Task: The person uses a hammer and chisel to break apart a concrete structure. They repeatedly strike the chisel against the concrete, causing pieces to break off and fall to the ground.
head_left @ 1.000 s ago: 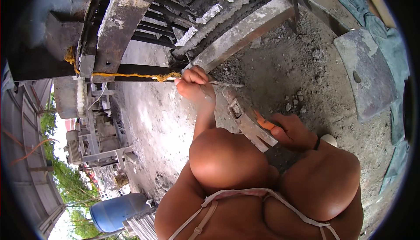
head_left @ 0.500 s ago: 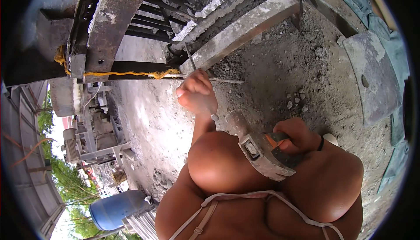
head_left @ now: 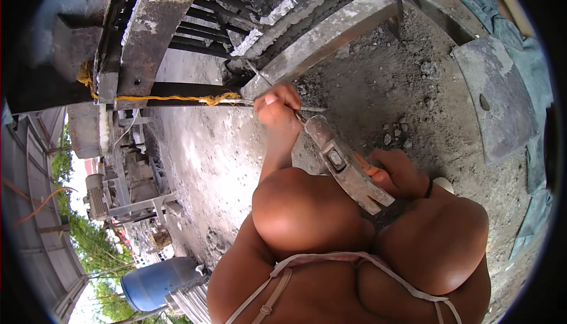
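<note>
My left hand (head_left: 277, 107) is closed around a thin metal rod (head_left: 258, 72). One end of the rod reaches the crusted concrete at the machine frame's lower edge; the other shows just below my fist. In my right hand (head_left: 400, 173) is a claw hammer (head_left: 358, 173) with a worn grey head and an orange part on its handle. The striking face is at or very near the rod's lower end; whether they touch I cannot tell. My fingers hide most of the hammer's handle.
A rusty frame (head_left: 298, 58) with dark bars stands ahead. Yellow rope (head_left: 162, 98) is tied along a crossbar, left of my left hand. Loose stones (head_left: 394, 134) lie on the dusty ground. A metal plate (head_left: 499, 100) is at right, a blue barrel (head_left: 159, 282) at lower left.
The hammer has swung up and left, bringing its striking face to the rod's lower end. My left hand has shifted slightly right and turned with the rod.
</note>
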A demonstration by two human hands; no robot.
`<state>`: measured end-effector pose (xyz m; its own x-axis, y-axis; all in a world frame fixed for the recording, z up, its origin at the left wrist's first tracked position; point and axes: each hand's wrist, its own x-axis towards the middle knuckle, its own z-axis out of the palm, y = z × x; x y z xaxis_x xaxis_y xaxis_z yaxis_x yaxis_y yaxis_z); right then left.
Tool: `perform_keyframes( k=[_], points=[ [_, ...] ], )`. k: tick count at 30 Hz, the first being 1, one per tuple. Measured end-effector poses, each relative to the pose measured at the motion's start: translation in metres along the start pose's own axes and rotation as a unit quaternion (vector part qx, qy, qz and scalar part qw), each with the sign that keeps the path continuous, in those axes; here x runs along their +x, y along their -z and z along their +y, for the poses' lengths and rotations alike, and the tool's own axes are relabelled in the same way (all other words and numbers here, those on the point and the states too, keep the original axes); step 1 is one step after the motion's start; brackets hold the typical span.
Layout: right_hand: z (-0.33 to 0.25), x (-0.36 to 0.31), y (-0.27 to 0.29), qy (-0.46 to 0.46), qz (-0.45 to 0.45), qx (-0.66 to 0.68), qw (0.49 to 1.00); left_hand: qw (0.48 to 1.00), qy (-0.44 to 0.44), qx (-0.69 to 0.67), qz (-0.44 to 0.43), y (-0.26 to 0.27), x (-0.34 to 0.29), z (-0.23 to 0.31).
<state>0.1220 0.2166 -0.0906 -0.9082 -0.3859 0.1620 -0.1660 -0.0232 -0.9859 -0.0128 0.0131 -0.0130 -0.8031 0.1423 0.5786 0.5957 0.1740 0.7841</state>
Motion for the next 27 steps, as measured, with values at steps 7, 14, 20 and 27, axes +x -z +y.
perform_keyframes(
  k=[7, 14, 20, 27],
  points=[
    [0.0, -0.008, 0.01, 0.154, -0.006, -0.026, 0.988, 1.0, -0.004, -0.003, 0.001, 0.001, -0.004, -0.011],
    [0.02, -0.024, -0.004, 0.039, -0.001, -0.01, 0.999, 0.998, 0.028, -0.045, 0.025, 0.005, -0.013, -0.021],
    [0.013, -0.022, -0.012, 0.06, -0.008, -0.03, 0.998, 0.999, 0.011, -0.024, 0.021, 0.001, -0.012, -0.019],
    [0.014, -0.023, -0.003, 0.177, 0.008, -0.007, 0.984, 0.999, 0.023, -0.016, 0.034, 0.003, -0.012, -0.023]
  ],
)
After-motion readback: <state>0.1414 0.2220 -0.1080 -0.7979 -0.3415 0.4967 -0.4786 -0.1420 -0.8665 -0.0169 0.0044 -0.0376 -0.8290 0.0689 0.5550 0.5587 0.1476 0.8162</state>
